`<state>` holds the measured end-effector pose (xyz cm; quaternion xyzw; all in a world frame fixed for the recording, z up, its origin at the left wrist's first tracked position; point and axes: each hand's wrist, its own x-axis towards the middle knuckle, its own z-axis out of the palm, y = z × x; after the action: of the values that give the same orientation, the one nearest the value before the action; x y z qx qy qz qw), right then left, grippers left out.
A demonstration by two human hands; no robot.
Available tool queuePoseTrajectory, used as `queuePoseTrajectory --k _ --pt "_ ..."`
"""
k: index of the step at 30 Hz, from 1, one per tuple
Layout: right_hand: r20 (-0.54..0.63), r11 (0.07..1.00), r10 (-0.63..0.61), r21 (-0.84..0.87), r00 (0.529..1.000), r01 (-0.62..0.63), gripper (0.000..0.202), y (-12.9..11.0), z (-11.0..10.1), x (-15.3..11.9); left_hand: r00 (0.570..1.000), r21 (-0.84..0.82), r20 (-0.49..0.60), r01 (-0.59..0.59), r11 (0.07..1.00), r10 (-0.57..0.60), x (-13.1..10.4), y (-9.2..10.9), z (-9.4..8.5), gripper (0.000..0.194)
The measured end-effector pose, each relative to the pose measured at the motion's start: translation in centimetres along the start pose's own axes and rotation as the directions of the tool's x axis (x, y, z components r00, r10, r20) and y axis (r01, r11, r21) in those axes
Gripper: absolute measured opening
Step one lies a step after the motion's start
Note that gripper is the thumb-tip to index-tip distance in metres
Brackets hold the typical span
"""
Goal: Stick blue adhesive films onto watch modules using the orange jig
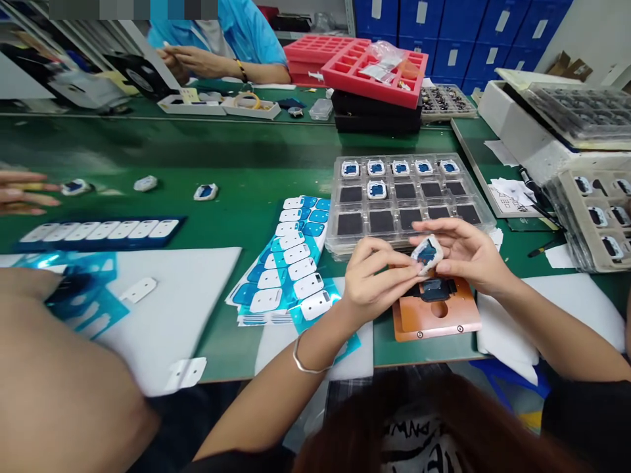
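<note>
My left hand [377, 279], with a silver bangle on its wrist, pinches the near left edge of a small white rounded-square casing with a blue inside [428, 255]. From the other side, my right hand [466, 253] grips the same casing between thumb and fingers. Both hands are above an orange-brown fixture plate [436, 322] with a round hole and a black holder [438, 289]. Beyond the hands lies a clear compartment tray [340, 238]; similar casings fill its back row and one sits in the middle row. Left of my hands are fanned sheets of white and blue stickers [288, 263].
A co-worker's arm [64, 368] and hand [24, 190] are at the left, near loose casings [204, 192] and a blue strip of white pieces [103, 230]. Red trays [374, 72] stand at the back. Stacked trays [591, 217] are right. Another person [217, 62] sits opposite.
</note>
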<state>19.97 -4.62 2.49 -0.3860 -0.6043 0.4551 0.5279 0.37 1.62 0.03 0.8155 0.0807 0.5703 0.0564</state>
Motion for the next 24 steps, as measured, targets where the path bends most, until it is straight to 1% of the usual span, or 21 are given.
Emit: queuePoseTrajectory --k 1,3,6,8,10,12,14,16,18,19,21,23,24 --pt "0.008 1.0 0.017 0.023 1.0 -0.017 0.048 -0.1 0.2 -0.1 1.0 0.001 0.013 -0.017 1.0 0.017 0.0 0.0 0.0 0.013" --pt "-0.002 0.998 0.012 0.063 1.0 -0.012 0.045 -0.1 0.5 -0.3 0.999 0.015 0.017 -0.042 0.999 0.042 0.1 0.0 -0.1 0.012" --pt "-0.014 0.992 0.001 0.124 1.0 0.001 0.05 -0.1 1.0 -0.4 0.998 0.039 0.0 -0.06 0.997 0.06 0.3 0.2 -0.3 0.011" --pt "-0.01 0.988 0.024 0.15 1.0 -0.023 0.05 0.0 1.3 -0.4 0.998 0.053 0.0 -0.065 0.996 0.065 0.3 0.3 -0.4 0.011" --pt "-0.002 0.989 0.048 0.144 0.999 -0.047 0.047 0.1 1.4 -0.5 0.997 0.077 0.002 -0.083 0.994 0.083 0.3 0.3 -0.6 0.011" --pt "0.019 0.994 0.04 0.101 0.999 -0.041 0.045 0.1 1.4 -0.6 0.992 0.114 0.025 -0.127 0.985 0.125 0.2 0.3 -0.7 0.009" --pt "0.045 0.999 -0.02 0.036 0.999 0.018 0.043 -0.3 1.2 -0.7 0.984 0.146 0.052 -0.174 0.974 0.168 0.3 0.3 -0.9 0.009" --pt "0.057 0.99 -0.119 -0.069 0.991 0.123 0.041 -1.1 0.8 -0.7 0.982 0.164 0.04 -0.188 0.968 0.184 0.4 0.2 -1.1 0.013" --pt "0.09 0.939 -0.204 -0.262 0.975 0.221 0.039 -2.3 0.1 -0.7 0.988 0.172 -0.018 -0.15 0.974 0.156 0.6 0.2 -1.3 0.014" --pt "0.13 0.89 -0.219 -0.379 0.967 0.252 0.039 -2.9 -0.2 -0.7 0.99 0.176 -0.048 -0.119 0.977 0.13 0.6 0.1 -1.3 0.011" --pt "0.237 0.762 -0.187 -0.577 0.953 0.293 0.037 -3.9 -0.8 -0.7 0.991 0.21 -0.091 -0.073 0.975 0.094 0.7 0.1 -1.4 0.009" --pt "0.324 0.663 -0.119 -0.678 0.938 0.319 0.03 -4.4 -1.0 -0.7 0.989 0.261 -0.113 -0.065 0.963 0.097 0.7 0.1 -1.4 0.011" --pt "0.351 0.636 -0.088 -0.7 0.932 0.324 0.027 -4.5 -1.1 -0.8 0.987 0.283 -0.115 -0.072 0.956 0.109 0.7 0.1 -1.4 0.011"
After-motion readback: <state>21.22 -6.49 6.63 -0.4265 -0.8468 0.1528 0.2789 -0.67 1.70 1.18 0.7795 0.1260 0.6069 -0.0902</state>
